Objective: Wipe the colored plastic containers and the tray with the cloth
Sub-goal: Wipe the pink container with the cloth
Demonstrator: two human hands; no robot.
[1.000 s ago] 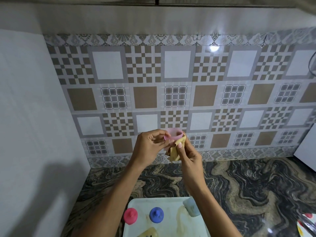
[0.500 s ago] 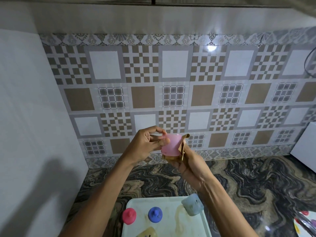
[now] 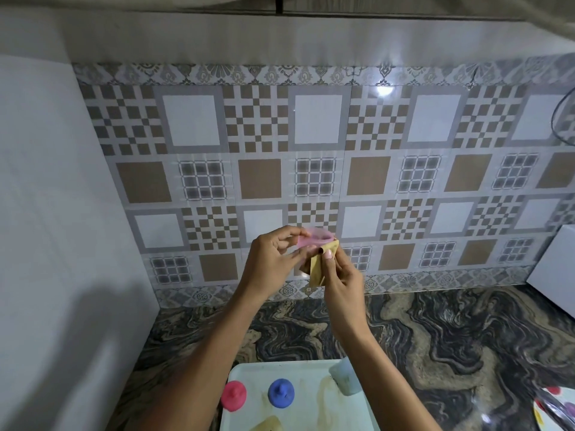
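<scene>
Wiping underway — our left hand (image 3: 273,262) pinches the pink container (image 3: 314,239), right hand (image 3: 339,275) fingers closed on the cloth (image 3: 320,265) at its rim. Next, we judge — turn it, wipe inside.

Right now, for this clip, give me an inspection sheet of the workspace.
Surface: dark marbled countertop, no spills seen.
Job's things: pink container held up; tan cloth pressed to it; white tray, brown-stained, carrying red container, blue container, pale blue container.
Clutter: colourful plate at the right edge.
Grippers: left hand grips the pink container; right hand pinches the cloth.
Cables: dark wire, upper right.
Surroundings: patterned tile wall.
</scene>
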